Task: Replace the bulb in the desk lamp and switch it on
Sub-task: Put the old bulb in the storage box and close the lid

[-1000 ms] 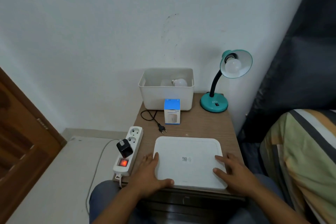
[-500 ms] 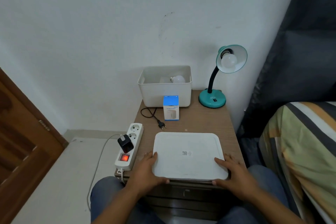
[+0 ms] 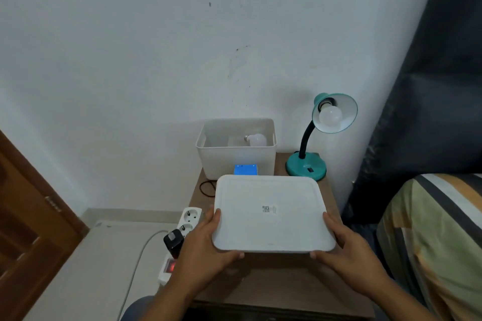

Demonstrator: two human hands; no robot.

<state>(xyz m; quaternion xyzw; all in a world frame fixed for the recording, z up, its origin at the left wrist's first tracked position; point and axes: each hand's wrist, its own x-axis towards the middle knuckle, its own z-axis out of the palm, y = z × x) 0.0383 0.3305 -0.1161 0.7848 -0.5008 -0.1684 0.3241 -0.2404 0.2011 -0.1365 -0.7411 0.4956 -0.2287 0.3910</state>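
Half blue box (image 3: 245, 169) behind lid (image 3: 271, 214)

we see a small brown wooden bench (image 3: 271, 284) set against the white wall, beside a bed. at its back stands an open white bin (image 3: 236, 157), and just right of it the round teal base of a desk lamp (image 3: 306, 168), its black neck rising from the base. in front of the bin stands a small blue box (image 3: 245, 170), mostly hidden behind a white lid. a black cord (image 3: 206, 187) loops on the bench's left rear part. along the left edge lies a white power strip (image 3: 182, 237) with a black plug in it and a red switch glowing; whether it rests fully on the bench we cannot tell.
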